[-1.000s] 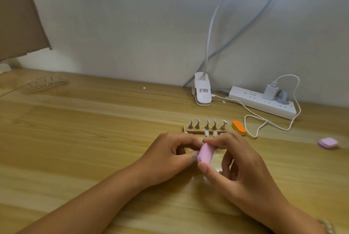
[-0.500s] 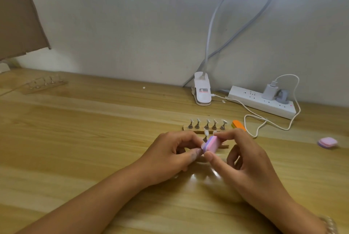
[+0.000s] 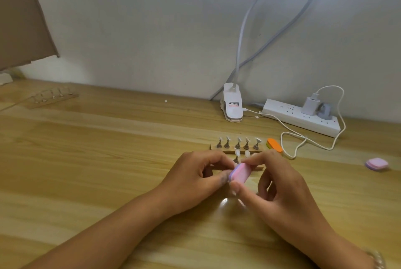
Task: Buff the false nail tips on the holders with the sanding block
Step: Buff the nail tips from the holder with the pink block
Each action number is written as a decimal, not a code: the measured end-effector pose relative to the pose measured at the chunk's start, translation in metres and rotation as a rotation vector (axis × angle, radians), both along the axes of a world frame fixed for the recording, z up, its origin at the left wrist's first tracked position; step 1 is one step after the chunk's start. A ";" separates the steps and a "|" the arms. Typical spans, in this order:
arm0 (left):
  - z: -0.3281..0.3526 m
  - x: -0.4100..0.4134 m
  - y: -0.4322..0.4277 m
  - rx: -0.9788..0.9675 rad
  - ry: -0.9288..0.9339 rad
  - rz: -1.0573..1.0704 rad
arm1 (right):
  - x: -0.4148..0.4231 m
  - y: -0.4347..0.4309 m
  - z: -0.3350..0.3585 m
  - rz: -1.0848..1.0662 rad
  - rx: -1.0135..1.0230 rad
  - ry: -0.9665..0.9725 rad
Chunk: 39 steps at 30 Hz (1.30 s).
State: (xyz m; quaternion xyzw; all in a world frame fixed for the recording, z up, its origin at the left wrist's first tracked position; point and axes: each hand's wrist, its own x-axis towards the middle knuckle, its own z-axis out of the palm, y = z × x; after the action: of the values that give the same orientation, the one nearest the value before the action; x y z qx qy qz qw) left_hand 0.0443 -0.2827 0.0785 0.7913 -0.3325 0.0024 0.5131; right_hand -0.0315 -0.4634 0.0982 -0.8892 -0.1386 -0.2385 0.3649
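So, right hand (image 3: 280, 190) pinches the pink block (image 3: 239, 172) just right of frame centre: thumb under the lower end, index finger over the upper end, other fingers curled loosely below. Block is tilted, broad pink face to the camera, purple edge along its left side. Left hand (image 3: 195, 179) is curled, thumb and index tips close together right at the block's left edge; cannot tell what they pinch, if anything, since the block and fingers hide that spot.

Block sits low over the near holder (image 3: 258, 168), whose wooden base shows only as a sliver between the right hand's fingers. Two pale tips (image 3: 236, 152) stand up just above the block. Whether the block touches a tip cannot be told.

Far holder (image 3: 232, 148) lies just behind, five metal stands in a row, each with a tip. Orange block (image 3: 274, 145) rests at its right end. Spare pink block (image 3: 377, 164) lies well apart at the right edge. White cable (image 3: 314, 144) loops on the table (image 3: 97, 160) from a charger (image 3: 310, 106) in the power strip (image 3: 288, 116), upper right. White lamp clamp (image 3: 232, 106) is left of the strip, against the wall (image 3: 152, 30). Third holder (image 3: 52, 98) sits far upper left, below brown cardboard (image 3: 21, 19). Bracelet (image 3: 376, 258) on the right wrist, lower right corner.
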 end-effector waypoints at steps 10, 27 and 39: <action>0.003 0.005 -0.002 -0.156 -0.119 0.297 | 0.002 0.001 0.000 0.006 0.174 0.091; -0.001 0.016 -0.009 -0.034 0.005 0.254 | 0.003 0.003 0.001 -0.003 0.176 0.131; 0.003 0.012 -0.009 0.165 -0.055 0.366 | 0.004 0.003 -0.001 0.003 0.076 0.102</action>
State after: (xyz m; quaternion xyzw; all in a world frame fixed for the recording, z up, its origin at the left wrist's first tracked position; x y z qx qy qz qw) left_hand 0.0568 -0.2920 0.0815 0.8775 -0.1962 0.0900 0.4282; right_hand -0.0279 -0.4609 0.0969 -0.8855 -0.1122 -0.1975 0.4052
